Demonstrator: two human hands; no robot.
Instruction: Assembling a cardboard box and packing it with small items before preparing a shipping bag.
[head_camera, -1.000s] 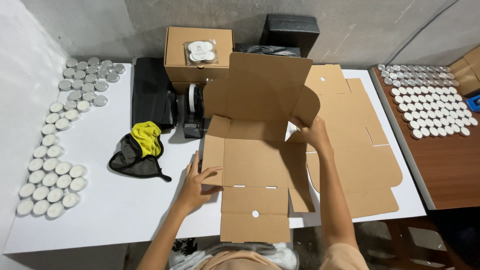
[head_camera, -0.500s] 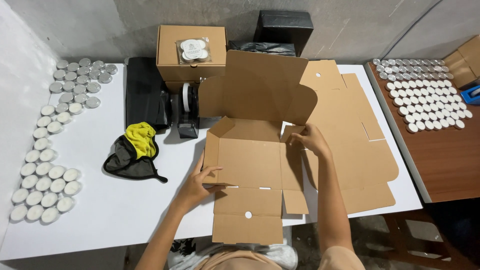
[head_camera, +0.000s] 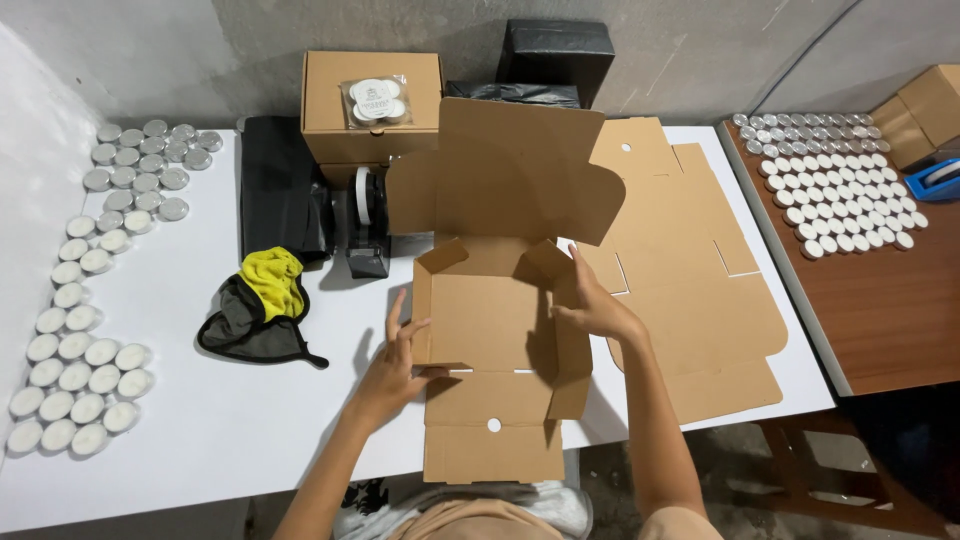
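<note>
Left edge: rows of white candles (head_camera: 75, 345) on the white table (head_camera: 220, 430), with silver-cupped ones at the far left corner. Next, a black-and-yellow cloth (head_camera: 262, 305) and, beyond it, a tape dispenser (head_camera: 366, 225) in front of a closed carton (head_camera: 372, 105) bearing a pack of candles. Centre, at the near edge of the table: the box (head_camera: 490, 330), plain brown corrugated card, half assembled. Its lid stands upright at the far side, rounded ears spread; the side walls are raised and the front flap, with a small round hole, lies flat toward the viewer. The left hand (head_camera: 392, 365), fingers open and extended, touches the left wall from outside, gripping nothing. The right hand (head_camera: 597, 308) presses the right wall, fingers spread against the card, not closed around it. Right of the box: flat blanks (head_camera: 690, 270) of the same card, stacked. Far right: a brown table (head_camera: 890, 320) with more candles in rows.
</note>
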